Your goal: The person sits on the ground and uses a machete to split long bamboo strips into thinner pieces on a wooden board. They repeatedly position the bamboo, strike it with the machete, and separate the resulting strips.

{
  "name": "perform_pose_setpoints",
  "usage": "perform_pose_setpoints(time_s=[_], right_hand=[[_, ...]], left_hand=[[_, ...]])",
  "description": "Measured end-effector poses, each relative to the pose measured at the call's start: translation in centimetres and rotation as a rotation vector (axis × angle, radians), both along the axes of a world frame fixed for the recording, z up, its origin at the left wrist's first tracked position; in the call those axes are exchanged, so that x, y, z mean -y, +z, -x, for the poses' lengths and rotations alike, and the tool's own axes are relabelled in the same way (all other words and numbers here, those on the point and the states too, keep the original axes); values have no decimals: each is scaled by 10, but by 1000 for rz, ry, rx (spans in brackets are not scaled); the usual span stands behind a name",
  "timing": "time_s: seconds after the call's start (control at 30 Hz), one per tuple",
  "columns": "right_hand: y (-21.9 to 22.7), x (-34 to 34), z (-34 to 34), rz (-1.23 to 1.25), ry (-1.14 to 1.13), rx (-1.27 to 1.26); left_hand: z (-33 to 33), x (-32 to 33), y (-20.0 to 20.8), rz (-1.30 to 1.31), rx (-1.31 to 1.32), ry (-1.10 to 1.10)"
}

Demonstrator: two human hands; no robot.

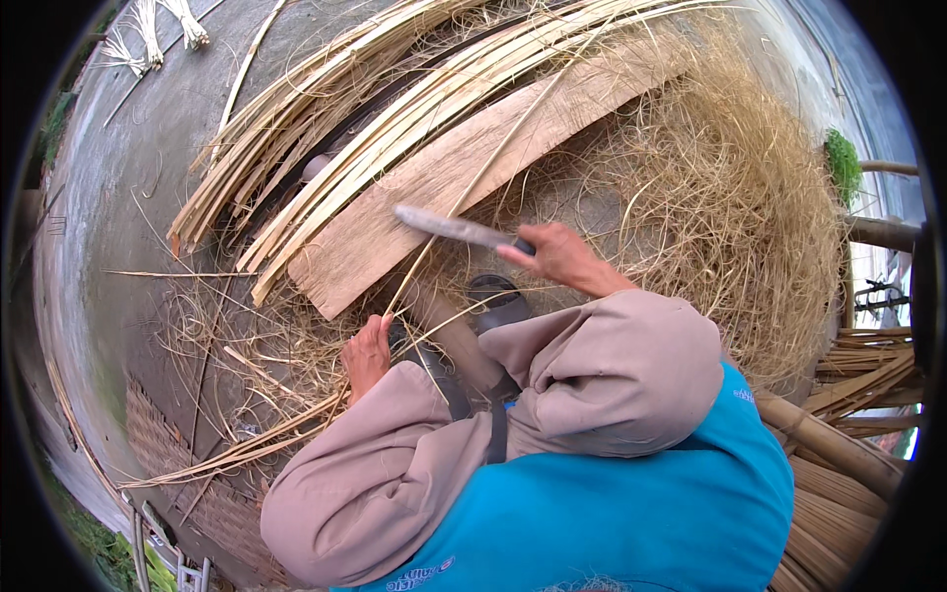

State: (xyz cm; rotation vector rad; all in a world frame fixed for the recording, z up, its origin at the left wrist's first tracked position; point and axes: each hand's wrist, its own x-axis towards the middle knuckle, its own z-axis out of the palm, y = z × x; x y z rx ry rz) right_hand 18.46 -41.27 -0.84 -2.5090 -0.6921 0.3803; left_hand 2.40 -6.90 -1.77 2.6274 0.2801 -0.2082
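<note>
My right hand (562,260) grips the dark handle of a knife (456,229). Its broad blade points left and crosses a long, thin bamboo strip (503,148) over a wooden board (370,232). The near part of that strip is pinched in my left hand (368,353), beside my left knee. From there it runs up and to the right across the board. Whether the blade touches the strip or hovers just above it, I cannot tell. The board lies at a slant in front of my legs.
Beyond the board lie long split bamboo strips (326,89) in bundles. A large heap of curly shavings (740,197) fills the right side, with more shavings at the left. White bundles (148,35) lie far left. A bamboo pole (834,444) is at my right.
</note>
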Motion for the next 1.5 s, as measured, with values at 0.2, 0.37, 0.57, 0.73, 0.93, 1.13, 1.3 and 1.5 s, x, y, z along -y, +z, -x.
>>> perform_pose_setpoints(time_s=[0.2, 0.37, 0.57, 0.73, 0.93, 1.13, 1.3, 1.5], right_hand=[[-6, 68, -91, 27, -372, -110], [-7, 138, -147, -43, -800, -44], [-23, 48, -45, 16, -10, 120], [-23, 146, -149, -103, -872, 2], [-6, 0, -36, -118, -410, -247], [8, -28, 42, -91, -61, -70], [14, -9, 7, 75, -129, -122], [11, 23, 8, 43, -189, -4]], left_hand=[[-2, -12, 31, 187, -118, 43], [-6, -26, 32, 307, -321, 128], [50, -52, -4, 147, 162, -30], [77, -55, 1, 64, 81, 49], [-1, -12, 21, 423, -190, 149], [-29, 13, 16, 342, -63, 86], [-36, 18, 16, 257, -4, 82], [-36, 18, 17, 297, -28, 86]])
